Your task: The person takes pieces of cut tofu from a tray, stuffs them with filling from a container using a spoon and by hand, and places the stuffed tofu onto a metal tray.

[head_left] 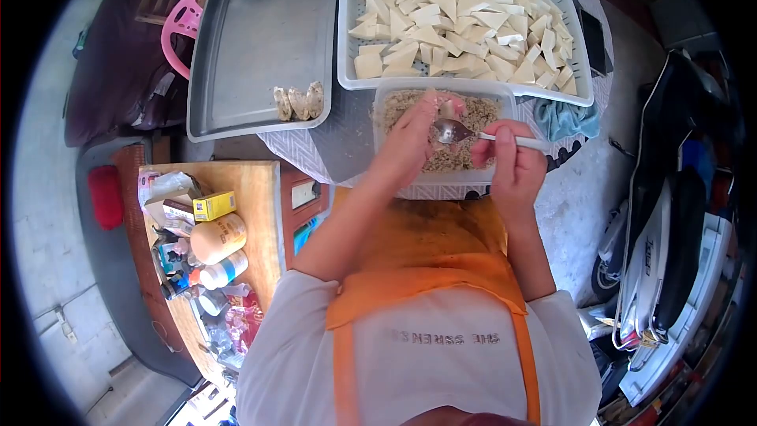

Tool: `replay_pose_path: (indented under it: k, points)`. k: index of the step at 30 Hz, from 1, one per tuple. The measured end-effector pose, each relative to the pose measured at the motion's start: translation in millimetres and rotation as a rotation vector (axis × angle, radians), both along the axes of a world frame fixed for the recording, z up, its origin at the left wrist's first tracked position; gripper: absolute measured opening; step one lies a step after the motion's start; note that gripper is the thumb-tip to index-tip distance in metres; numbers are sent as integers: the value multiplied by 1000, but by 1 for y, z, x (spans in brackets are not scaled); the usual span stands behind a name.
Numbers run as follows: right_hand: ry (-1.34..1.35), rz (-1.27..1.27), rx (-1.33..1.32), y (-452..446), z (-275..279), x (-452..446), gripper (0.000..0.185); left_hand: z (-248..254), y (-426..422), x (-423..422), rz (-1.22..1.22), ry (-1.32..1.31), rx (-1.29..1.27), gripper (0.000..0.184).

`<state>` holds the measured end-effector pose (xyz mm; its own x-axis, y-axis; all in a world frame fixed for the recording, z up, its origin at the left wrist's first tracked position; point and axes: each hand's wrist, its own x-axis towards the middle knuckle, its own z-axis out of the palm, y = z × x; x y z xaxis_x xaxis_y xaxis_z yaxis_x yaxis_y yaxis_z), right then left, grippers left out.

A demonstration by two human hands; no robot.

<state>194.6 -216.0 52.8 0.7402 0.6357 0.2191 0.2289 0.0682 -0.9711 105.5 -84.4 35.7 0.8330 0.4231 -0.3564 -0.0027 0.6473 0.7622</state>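
Right hand (pixel 516 159) pinches metal spoon (pixel 455 132) by its handle, long axis crosswise, bowl leftward of that grip and just beside nearer, curled left hand (pixel 414 134) (can't tell if clamped on anything), over grainy filling (pixel 445 160) in plastic tub (pixel 453 179), tofu triangles (pixel 465 28) beyond.

The right hand (pixel 518 164) grips a spoon (pixel 452 132), its bowl just beside the left hand (pixel 413 132). Under both hands is a tub (pixel 445 181) of crumbly mix (pixel 451 161). Beyond them, a basket (pixel 552 95) holds pale wedges (pixel 461 28); left of the left hand, a tray (pixel 264 31) carries a few pieces (pixel 297 102).
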Motion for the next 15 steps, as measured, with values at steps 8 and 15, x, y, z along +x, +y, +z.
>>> replay_pose_path:
  k: [8, 15]
  points:
    - [307, -45, 134, 1, 2, 15, 22, -4, -1, -8, -82, 56, 324, 50]
    - [283, 11, 22, -1, -5, 18, 23, -8, 2, -2, 44, -6, 317, 48]
